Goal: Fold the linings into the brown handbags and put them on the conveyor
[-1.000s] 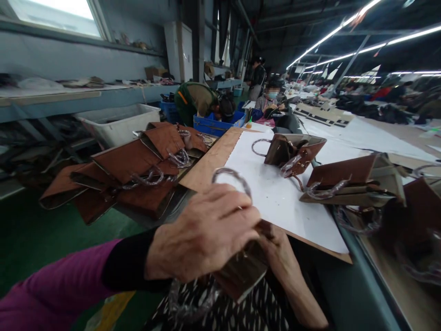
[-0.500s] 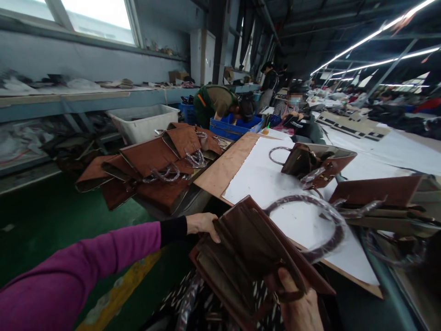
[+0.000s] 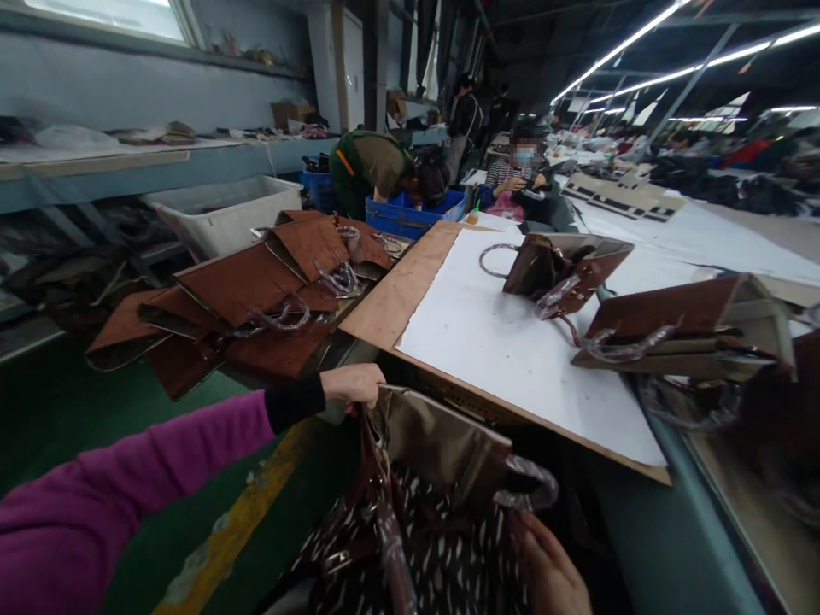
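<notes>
A brown handbag [image 3: 442, 440] with its pale lining showing is held low over a black-and-white patterned garment [image 3: 461, 555]. My left hand [image 3: 355, 384] is closed on the bag's upper left corner. My right hand [image 3: 551, 564] is at the bag's lower right, just below a plastic-wrapped handle [image 3: 529, 483]; its fingers bend against the bag's side and are partly hidden. Another wrapped handle [image 3: 394, 547] hangs on the near side, beside a strap with a metal buckle [image 3: 336, 559].
Several brown bags [image 3: 240, 286] lie piled at the left. On the table, white paper [image 3: 487, 342] covers a brown board [image 3: 375, 312], with one bag [image 3: 567, 269] and another [image 3: 666, 329] at the right. Beyond are a white bin [image 3: 224, 213], a blue crate [image 3: 416, 213] and co-workers.
The handbag has been turned from flap and inside pockets upward to stand more upright, nearer my body. My right hand has moved from the flap down to the bag's side. The view has shifted right.
</notes>
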### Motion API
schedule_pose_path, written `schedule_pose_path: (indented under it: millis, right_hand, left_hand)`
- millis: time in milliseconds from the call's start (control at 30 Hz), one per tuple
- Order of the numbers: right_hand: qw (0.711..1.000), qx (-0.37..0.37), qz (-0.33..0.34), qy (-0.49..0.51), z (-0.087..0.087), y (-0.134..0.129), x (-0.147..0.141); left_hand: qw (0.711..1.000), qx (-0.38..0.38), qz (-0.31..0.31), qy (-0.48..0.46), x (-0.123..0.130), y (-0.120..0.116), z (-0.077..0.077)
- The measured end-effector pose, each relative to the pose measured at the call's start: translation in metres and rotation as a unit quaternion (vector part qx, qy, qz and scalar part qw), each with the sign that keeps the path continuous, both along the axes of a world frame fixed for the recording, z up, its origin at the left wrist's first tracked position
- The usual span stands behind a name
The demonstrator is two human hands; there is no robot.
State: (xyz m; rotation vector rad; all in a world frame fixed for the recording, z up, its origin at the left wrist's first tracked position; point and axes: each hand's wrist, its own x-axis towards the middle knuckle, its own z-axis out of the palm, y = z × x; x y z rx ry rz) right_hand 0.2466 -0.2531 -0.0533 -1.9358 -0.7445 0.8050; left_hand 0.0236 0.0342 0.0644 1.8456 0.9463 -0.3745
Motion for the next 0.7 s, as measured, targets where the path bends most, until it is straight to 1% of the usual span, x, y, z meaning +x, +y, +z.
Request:
schedule_pose_path:
  millis: [67,100,133,200,233,267,300,333,400,467,533,600,700]
  right_hand:
    - [0.993,-0.021,-0.113,-0.029,0.027,-0.002,0.005]
    - [0.990,-0.036,-0.120,-0.057,0.043,0.000,0.006]
    - [0.990,-0.019,-0.109,-0.092,0.059,0.006,0.006]
    - [0.985,-0.009,-0.024,-0.172,0.086,0.025,0.004]
    - [0.976,-0.008,0.020,-0.218,0.094,0.036,0.002]
    - [0.964,-0.001,0.060,-0.259,0.100,0.048,0.002]
    - [0.956,-0.008,0.103,-0.273,0.103,0.059,0.002]
    - [0.954,-0.030,0.143,-0.262,0.103,0.070,0.002]
    - [0.951,-0.085,0.222,-0.197,0.102,0.085,0.006]
    - [0.944,-0.111,0.280,-0.134,0.103,0.093,0.012]
    - [0.941,-0.097,0.303,-0.117,0.109,0.094,0.018]
    - [0.940,-0.087,0.302,-0.129,0.120,0.091,0.022]
    - [0.936,-0.107,0.304,-0.142,0.134,0.080,0.014]
  left_hand:
    - [1.000,-0.002,-0.007,-0.001,0.005,-0.001,-0.001]
    - [1.000,-0.004,-0.011,-0.001,0.008,-0.001,0.000]
    - [1.000,-0.006,-0.019,-0.002,0.010,-0.001,0.000]
    - [0.999,-0.005,-0.039,-0.005,0.013,0.000,0.003]
    - [0.999,-0.003,-0.048,-0.010,0.014,0.000,0.004]
    - [0.998,-0.001,-0.055,-0.016,0.015,0.000,0.004]
    - [0.998,-0.001,-0.058,-0.024,0.015,0.001,0.003]
    - [0.998,-0.004,-0.058,-0.032,0.014,0.001,0.002]
    - [0.997,-0.014,-0.057,-0.050,0.012,0.002,-0.001]
    - [0.996,-0.024,-0.056,-0.069,0.009,0.005,-0.003]
    - [0.994,-0.040,-0.052,-0.083,0.008,0.011,-0.001]
    - [0.992,-0.071,-0.046,-0.097,0.010,0.020,0.000]
    - [0.984,-0.131,-0.060,-0.102,0.017,0.036,-0.003]
